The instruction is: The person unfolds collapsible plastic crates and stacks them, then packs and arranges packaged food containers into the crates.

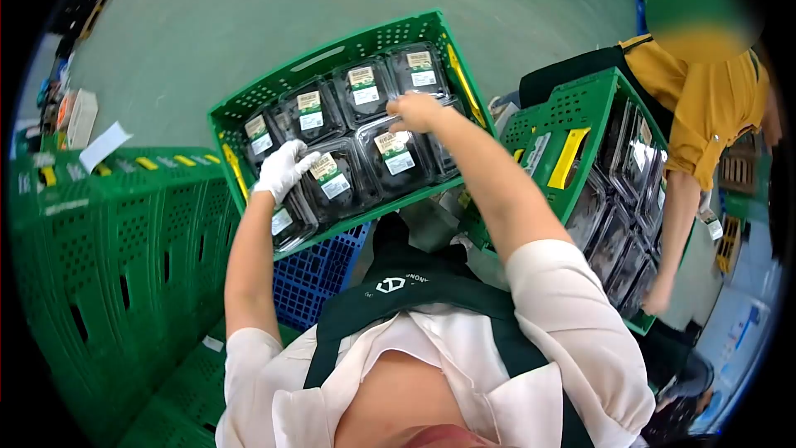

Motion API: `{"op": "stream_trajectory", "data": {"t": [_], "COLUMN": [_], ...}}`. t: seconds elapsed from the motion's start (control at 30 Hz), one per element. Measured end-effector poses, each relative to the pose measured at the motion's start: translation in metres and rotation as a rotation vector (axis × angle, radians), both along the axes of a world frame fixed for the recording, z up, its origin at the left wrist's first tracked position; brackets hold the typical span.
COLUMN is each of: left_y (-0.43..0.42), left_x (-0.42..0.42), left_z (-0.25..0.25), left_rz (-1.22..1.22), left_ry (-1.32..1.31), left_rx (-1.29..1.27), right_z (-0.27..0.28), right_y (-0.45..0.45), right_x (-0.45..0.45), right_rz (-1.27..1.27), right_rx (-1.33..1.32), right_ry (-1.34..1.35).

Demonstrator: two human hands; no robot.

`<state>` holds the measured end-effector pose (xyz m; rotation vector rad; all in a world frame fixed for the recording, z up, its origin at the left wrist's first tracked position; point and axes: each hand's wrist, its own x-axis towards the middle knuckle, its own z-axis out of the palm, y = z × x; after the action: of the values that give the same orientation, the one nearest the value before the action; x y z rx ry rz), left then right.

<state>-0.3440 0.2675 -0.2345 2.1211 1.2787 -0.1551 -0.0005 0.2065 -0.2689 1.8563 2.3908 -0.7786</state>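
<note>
Several clear-lidded black plastic clamshell boxes (395,158) with white-and-green labels sit in rows inside a green perforated crate (315,64). My left hand (284,170) wears a white glove and is open. It lies over the left side of the crate, its fingers reaching onto the edge of a labelled clamshell box (338,199). My bare right hand (417,113) is over the right half, at the seam between the back and front rows. Its thumb and forefinger look apart, near the top of a front-row box; the other fingers are partly hidden.
Green crates (141,232) are stacked at the left. A blue plastic crate (319,270) is below my crate. At the right, a person in a yellow shirt (705,99) reaches beside another green crate (609,116) holding clamshell boxes. Green floor (240,0) lies beyond.
</note>
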Motion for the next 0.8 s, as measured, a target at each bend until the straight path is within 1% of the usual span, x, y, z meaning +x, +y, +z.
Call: {"op": "stream_trajectory", "data": {"t": [0.03, 0.1, 0.13, 0.17, 0.2, 0.23, 0.27, 0.3, 0.37, 0.4, 0.43, 0.47, 0.5, 0.53, 0.57, 0.6, 0.63, 0.67, 0.7, 0.73, 0.77, 0.8], "left_y": [-0.002, -0.020, -0.026, -0.028, -0.029, -0.030, -0.033, -0.035, -0.031, -0.031, -0.026, -0.038, -0.050, -0.066, -0.091, -0.109, -0.128, -0.147, -0.171, -0.185, -0.197, -0.206], "left_x": [-0.008, -0.009, -0.008, -0.005, -0.004, -0.002, 0.001, 0.005, 0.026, 0.051, 0.084, 0.133, 0.180, 0.225, 0.267, 0.304, 0.340, 0.377, 0.408, 0.443, 0.472, 0.500], "left_z": [-0.028, -0.048, -0.048, -0.049, -0.049, -0.048, -0.047, -0.045, -0.052, -0.038, -0.023, 0.028, 0.072, 0.107, 0.151, 0.177, 0.197, 0.210, 0.223, 0.214, 0.203, 0.186], "left_rz": [-0.137, -0.137, -0.123, -0.120, -0.083, -0.055, -0.073, -0.087, -0.044, -0.080, -0.169, -0.165, -0.260, -0.230, -0.267, -0.349, -0.534, -0.702, -0.831, -0.981, -1.111, -1.216], "left_ry": [-0.017, 0.030, 0.027, 0.009, 0.001, -0.007, -0.042, -0.078, -0.091, -0.218, -0.431, -0.605, -0.740, -0.836, -0.932, -0.958, -1.048, -1.038, -0.971, -0.917, -0.803, -0.825], "left_rx": [0.117, 0.217, 0.284, 0.356, 0.329, 0.303, 0.375, 0.448, 0.518, 0.529, 0.577, 0.470, 0.547, 0.489, 0.473, 0.462, 0.508, 0.557, 0.473, 0.446, 0.511, 0.592], "right_z": [-0.015, -0.017, -0.010, 0.003, 0.029, 0.057, 0.095, 0.116, 0.174, 0.203, 0.228, 0.244, 0.255, 0.260, 0.265, 0.265, 0.263, 0.263, 0.263, 0.262, 0.260, 0.257], "right_y": [-0.011, -0.027, -0.025, -0.020, -0.022, -0.021, -0.026, -0.036, -0.086, -0.118, -0.155, -0.190, -0.226, -0.262, -0.299, -0.336, -0.371, -0.404, -0.434, -0.462, -0.486, -0.508], "right_x": [-0.006, -0.012, -0.015, -0.017, -0.017, -0.018, -0.018, -0.019, -0.019, -0.016, -0.012, -0.008, -0.004, 0.000, 0.004, 0.006, 0.008, 0.008, 0.007, 0.006, 0.003, -0.002], "right_rz": [-0.001, -0.089, -0.090, -0.108, -0.069, -0.032, -0.052, -0.079, -0.107, -0.145, -0.166, -0.216, -0.258, -0.346, -0.433, -0.550, -0.669, -0.797, -0.924, -1.032, -1.142, -1.231], "right_rx": [-0.027, -0.039, -0.120, -0.197, -0.159, -0.157, -0.168, -0.060, 0.330, 0.466, 0.604, 0.616, 0.629, 0.661, 0.697, 0.723, 0.746, 0.776, 0.802, 0.809, 0.810, 0.801], "right_ry": [-0.098, -0.045, -0.037, -0.035, -0.027, -0.065, -0.087, -0.100, -0.099, -0.016, 0.066, 0.130, 0.201, 0.209, 0.218, 0.154, 0.093, 0.073, 0.056, -0.005, -0.064, -0.108]}}
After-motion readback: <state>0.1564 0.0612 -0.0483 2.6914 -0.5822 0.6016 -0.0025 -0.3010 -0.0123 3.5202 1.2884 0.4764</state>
